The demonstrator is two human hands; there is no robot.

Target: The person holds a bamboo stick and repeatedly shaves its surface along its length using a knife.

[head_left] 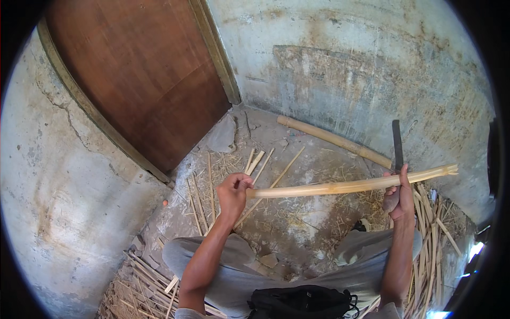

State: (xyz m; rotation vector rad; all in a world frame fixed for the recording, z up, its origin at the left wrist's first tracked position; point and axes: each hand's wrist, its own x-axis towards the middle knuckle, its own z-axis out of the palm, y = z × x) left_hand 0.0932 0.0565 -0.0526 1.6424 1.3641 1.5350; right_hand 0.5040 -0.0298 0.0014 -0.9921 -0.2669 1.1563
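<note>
dusty grey floor (317, 210) — on it lie a bamboo pole (334, 140), split strips (433, 250) and pale shavings (366, 201).

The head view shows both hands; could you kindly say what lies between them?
In the head view, a split bamboo strip spans from the left hand to the right hand, which also grips a dark-bladed knife.

Pretty loose grey trousers (228, 284), short grey sleeves (187, 313), and a black pouch (300, 303) at the waist with cord loops (353, 304) off its right end. Left hand (232, 198) and right hand (402, 198) are just bare.
</note>
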